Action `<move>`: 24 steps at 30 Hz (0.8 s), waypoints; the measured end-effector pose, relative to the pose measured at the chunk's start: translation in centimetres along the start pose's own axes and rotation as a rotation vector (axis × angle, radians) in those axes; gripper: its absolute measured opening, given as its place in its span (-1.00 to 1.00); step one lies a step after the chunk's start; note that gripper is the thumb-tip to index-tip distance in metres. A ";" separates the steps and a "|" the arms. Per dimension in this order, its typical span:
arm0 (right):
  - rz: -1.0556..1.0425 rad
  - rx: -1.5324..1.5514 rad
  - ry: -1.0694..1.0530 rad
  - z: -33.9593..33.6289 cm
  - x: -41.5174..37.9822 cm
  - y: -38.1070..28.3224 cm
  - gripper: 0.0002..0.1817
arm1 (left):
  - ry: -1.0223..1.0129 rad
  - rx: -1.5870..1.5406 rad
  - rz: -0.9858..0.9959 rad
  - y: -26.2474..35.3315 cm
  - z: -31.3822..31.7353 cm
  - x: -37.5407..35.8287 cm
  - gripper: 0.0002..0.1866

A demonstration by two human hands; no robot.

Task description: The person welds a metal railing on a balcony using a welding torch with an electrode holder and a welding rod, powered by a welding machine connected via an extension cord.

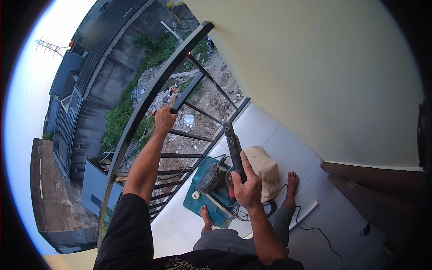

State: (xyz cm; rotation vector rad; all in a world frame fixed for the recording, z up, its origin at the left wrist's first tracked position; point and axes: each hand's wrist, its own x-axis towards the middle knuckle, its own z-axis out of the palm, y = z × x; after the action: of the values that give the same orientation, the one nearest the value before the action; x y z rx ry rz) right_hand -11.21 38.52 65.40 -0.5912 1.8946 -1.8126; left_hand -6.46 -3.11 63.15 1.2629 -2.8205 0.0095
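Railing (pixel 148 96), black metal, curves along the balcony edge on the left, running from near to far where it meets the cream wall (pixel 315 72). Looks rigid and fixed; it will not give under a hand. Bars are narrow enough to wrap fingers around.

Angle grinder (pixel 225 171) sits centre, held upright, long dark body pointing up and away, disc head low on the left side. Likely dense and head-heavy, hard-shelled; best gripped along the barrel, clear of the disc. Cord (pixel 310 227) trails right across the tiles.

Right hand (pixel 245 184) is clamped around the grinder's body, below the midpoint, disc just left of the knuckles.

Left hand (pixel 164 119) is closed on an upper bar of the railing, further off and to the left.
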 end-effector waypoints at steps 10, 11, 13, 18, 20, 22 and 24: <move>-0.042 0.009 -0.031 5.4 7.7 -2.1 -0.34 | 0.007 -0.071 0.001 -0.6 0.0 0.2 -0.59; -0.038 0.012 -0.029 5.6 8.0 -2.4 -0.34 | -0.010 -0.072 -0.018 -0.7 0.0 0.3 -0.59; -0.037 0.013 -0.022 5.9 8.3 -2.5 -0.34 | -0.017 -0.066 -0.021 -0.8 0.1 0.5 -0.59; -0.139 -0.027 0.048 6.6 9.2 -1.9 -0.34 | 0.032 -0.136 0.036 -0.4 -0.4 0.0 -0.69; -0.136 -0.047 0.044 6.6 9.5 -1.8 -0.34 | 0.043 -0.133 0.043 -0.4 -0.4 -0.2 -0.68; -0.131 -0.066 0.038 6.8 9.8 -1.7 -0.34 | 0.055 -0.131 0.049 -0.1 -0.6 0.0 -0.68; -0.169 -0.071 0.059 7.0 9.9 -1.5 -0.34 | 0.004 -0.133 0.014 -0.2 -0.5 0.1 -0.67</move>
State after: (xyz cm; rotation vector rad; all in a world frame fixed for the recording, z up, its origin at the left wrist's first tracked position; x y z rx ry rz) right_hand -15.02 26.95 66.34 -0.7509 2.0090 -1.8920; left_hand -6.32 -3.31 63.64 1.2129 -2.7747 -0.1718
